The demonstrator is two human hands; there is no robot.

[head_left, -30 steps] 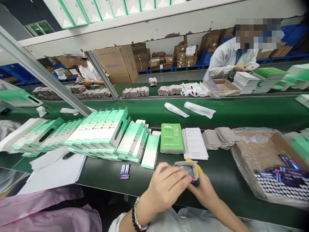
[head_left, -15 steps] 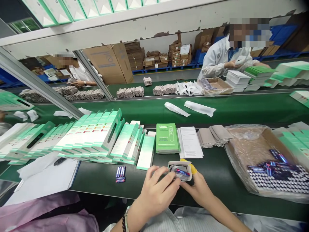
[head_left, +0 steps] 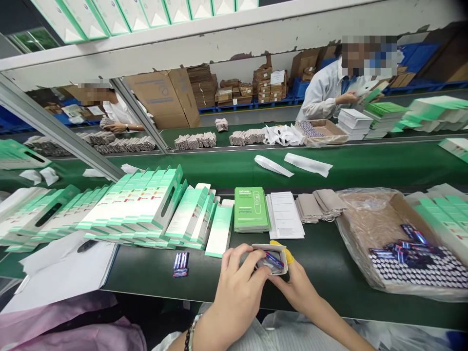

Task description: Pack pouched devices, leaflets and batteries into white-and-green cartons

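Note:
A small open-ended carton box (head_left: 281, 249) is held low over the bench, its opening facing me. Inside it lie blue AAA-size batteries (head_left: 274, 260) on grey-white material. My right hand (head_left: 300, 285), with a yellow cover on one finger, grips the box from the right. My left hand (head_left: 241, 282) is closed at the box's left side, its fingertips at the opening by the batteries; the contact there is partly hidden. Loose batteries (head_left: 180, 264) lie on the bench to the left. Behind the box stand green booklets (head_left: 251, 209) and white leaflets (head_left: 285, 214).
At right is a plastic-lined tray (head_left: 360, 214) of many batteries. Folded grey pouches (head_left: 321, 204) lie beside it. Green-white cartons (head_left: 139, 197) are stacked at left, by white papers (head_left: 73, 268). Across the green belt (head_left: 219, 168) a co-worker (head_left: 321, 92) handles a carton.
My left fingers have moved further over the box's opening, and the batteries inside sit more steeply tilted. The co-worker at right now holds a green-white piece.

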